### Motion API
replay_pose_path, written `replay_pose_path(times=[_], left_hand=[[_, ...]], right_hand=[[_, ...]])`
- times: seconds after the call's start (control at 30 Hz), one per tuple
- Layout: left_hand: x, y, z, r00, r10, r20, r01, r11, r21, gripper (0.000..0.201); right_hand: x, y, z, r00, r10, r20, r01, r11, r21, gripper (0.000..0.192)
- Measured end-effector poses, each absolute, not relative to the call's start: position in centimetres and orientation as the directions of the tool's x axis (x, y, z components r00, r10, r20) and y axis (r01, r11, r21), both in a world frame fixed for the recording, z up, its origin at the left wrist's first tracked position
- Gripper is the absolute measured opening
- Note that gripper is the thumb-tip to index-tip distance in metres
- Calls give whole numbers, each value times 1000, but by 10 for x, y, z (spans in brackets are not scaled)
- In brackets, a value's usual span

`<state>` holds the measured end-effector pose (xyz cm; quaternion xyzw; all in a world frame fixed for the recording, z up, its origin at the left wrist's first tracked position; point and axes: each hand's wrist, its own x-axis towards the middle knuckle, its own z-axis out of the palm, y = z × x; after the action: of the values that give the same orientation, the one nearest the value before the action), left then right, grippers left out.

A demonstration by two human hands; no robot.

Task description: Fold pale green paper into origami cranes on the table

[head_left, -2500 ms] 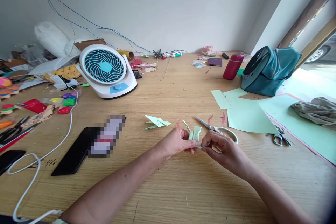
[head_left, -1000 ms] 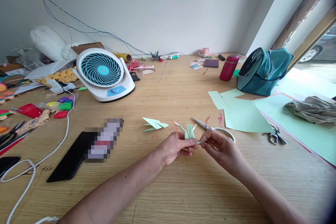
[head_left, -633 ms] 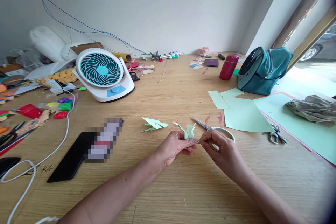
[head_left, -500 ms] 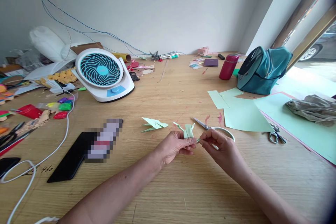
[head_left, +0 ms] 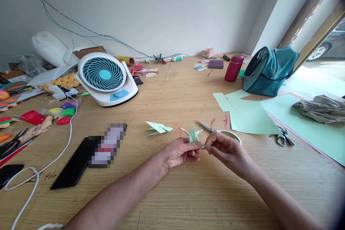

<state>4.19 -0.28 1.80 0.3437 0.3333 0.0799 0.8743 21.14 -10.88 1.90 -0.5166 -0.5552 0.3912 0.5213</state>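
Between thumb and fingers my left hand [head_left: 184, 152] grips a small folded piece of pale green paper [head_left: 193, 135], an origami figure with thin pointed strips sticking out at both sides. My right hand [head_left: 221, 146] pinches a narrow tip of the same origami at its lower right. The fingers hide part of the folds. Just behind my right hand lie scissors [head_left: 207, 126] with white handles, partly covered by that hand. Another pale green folded paper figure [head_left: 158, 128] with pointed ends rests on the table to the left.
Pale green paper sheets [head_left: 252, 116] and dark-handled scissors [head_left: 283, 138] lie to the right, near a teal bag [head_left: 269, 73] and a red flask [head_left: 234, 69]. On the left are a white fan [head_left: 107, 79], a black phone-like slab [head_left: 75, 165] and a white cable [head_left: 70, 133].
The origami has turned slightly in my hands, and its side strips sit a little lower and wider. Both hands keep their hold. The camera view has shifted slightly.
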Motion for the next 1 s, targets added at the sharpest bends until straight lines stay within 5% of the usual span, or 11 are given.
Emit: replay_pose_path(times=[0.27, 1.0], left_hand=[[43, -4, 18, 767, 371, -523, 66, 766, 640, 23], [43, -10, 23, 737, 518, -435, 87, 565, 820, 44]], right_hand=[[211, -109, 18, 70, 995, 70, 113, 61, -992, 14], [209, -112, 21, 129, 981, 143, 365, 87, -927, 6]])
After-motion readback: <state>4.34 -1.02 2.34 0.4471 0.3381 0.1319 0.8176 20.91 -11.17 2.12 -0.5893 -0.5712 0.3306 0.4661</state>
